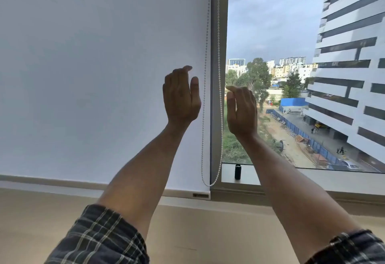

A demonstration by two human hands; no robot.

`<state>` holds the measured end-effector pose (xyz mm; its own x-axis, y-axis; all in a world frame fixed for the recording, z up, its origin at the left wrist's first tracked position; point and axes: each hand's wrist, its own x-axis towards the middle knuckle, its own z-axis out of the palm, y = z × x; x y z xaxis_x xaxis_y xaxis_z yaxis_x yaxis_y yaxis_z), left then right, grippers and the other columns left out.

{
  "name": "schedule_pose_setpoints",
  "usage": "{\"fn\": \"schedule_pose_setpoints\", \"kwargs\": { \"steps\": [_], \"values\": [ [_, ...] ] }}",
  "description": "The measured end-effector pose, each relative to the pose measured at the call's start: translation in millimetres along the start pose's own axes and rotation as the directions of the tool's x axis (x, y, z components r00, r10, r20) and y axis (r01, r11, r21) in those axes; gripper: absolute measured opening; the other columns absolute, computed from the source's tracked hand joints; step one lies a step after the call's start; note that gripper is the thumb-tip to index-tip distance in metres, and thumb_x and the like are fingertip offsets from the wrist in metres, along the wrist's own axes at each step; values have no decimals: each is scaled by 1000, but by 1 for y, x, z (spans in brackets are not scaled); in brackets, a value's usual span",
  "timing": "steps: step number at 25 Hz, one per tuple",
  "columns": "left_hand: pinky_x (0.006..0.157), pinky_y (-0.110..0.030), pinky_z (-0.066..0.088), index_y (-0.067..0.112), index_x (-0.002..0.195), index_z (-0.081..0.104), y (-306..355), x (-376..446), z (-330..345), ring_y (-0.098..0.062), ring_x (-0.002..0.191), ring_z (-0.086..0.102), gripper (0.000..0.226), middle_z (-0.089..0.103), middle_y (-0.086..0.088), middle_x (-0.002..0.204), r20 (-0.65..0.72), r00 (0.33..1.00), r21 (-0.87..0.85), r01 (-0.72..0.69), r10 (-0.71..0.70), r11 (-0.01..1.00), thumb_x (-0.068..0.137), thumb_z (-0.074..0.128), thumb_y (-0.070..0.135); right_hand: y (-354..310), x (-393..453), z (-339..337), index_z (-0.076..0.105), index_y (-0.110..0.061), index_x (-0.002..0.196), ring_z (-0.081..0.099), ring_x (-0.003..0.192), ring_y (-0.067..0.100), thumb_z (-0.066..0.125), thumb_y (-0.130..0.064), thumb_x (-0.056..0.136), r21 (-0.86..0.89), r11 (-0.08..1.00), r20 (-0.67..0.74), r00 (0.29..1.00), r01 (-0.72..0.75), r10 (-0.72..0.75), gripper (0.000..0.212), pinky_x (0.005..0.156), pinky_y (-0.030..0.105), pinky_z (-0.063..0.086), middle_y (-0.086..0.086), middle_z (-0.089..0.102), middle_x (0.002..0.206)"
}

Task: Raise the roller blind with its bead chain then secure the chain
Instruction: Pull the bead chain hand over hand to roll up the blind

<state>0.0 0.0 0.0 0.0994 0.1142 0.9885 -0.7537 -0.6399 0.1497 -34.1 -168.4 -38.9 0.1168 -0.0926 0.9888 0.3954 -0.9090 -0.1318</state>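
A white roller blind covers the left window down to the sill, its bottom bar resting low. The white bead chain hangs as a long loop along the blind's right edge, its second strand running down the grey window frame. My left hand is raised just left of the chain, fingers apart, holding nothing. My right hand is raised just right of the frame, fingers loosely curved and apart from the chain.
A small black cylinder stands on the sill behind the chain loop's bottom. The right pane shows buildings and a street outside. A beige ledge runs below the window.
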Motion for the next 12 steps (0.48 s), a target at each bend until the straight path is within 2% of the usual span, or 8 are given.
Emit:
{"fn": "schedule_pose_setpoints", "kwargs": {
  "steps": [2, 4, 7, 9, 12],
  "values": [
    [81, -45, 52, 8, 102, 65, 10, -1, 5, -24, 90, 61, 31, 70, -6, 99, 39, 997, -118, 72, -68, 990, 104, 40, 26, -6, -9, 5, 67, -2, 97, 60, 84, 30, 42, -19, 107, 144, 988, 19, 999, -53, 51, 32, 76, 44, 50, 11, 65, 90],
    [77, -44, 57, 10, 93, 64, 28, -2, 9, -18, 83, 64, 34, 69, -1, 88, 140, 971, -225, 223, -195, 948, 106, 39, 28, -17, -22, 10, 66, -1, 89, 57, 75, 25, 45, -20, 107, 211, 974, 98, 993, -80, 60, 33, 67, 39, 48, 7, 61, 82],
    [74, -40, 58, 15, 80, 67, 39, 4, 14, -12, 70, 65, 41, 66, 6, 70, 334, 868, -373, 480, -368, 794, 108, 41, 29, -19, -36, 14, 64, -2, 84, 47, 63, 11, 50, -18, 104, 300, 953, 166, 986, -47, -4, 29, 60, 16, 38, 1, 56, 76],
    [66, -38, 52, 11, 74, 66, 46, 5, 17, -10, 59, 57, 43, 60, 6, 61, 443, 802, -419, 581, -401, 698, 108, 43, 26, -19, -45, 16, 63, -4, 83, 39, 58, 1, 51, -14, 101, 323, 945, 197, 980, -52, -14, 25, 59, 8, 31, -3, 51, 73],
    [59, -37, 35, 9, 67, 50, 54, 1, 18, -16, 56, 40, 45, 43, 5, 55, 480, 761, -464, 642, -436, 610, 108, 43, 26, -16, -53, 17, 63, -4, 80, 44, 60, -11, 52, -8, 96, 325, 944, 207, 978, -59, -10, 19, 58, 6, 30, -17, 44, 71]
  ]
}}
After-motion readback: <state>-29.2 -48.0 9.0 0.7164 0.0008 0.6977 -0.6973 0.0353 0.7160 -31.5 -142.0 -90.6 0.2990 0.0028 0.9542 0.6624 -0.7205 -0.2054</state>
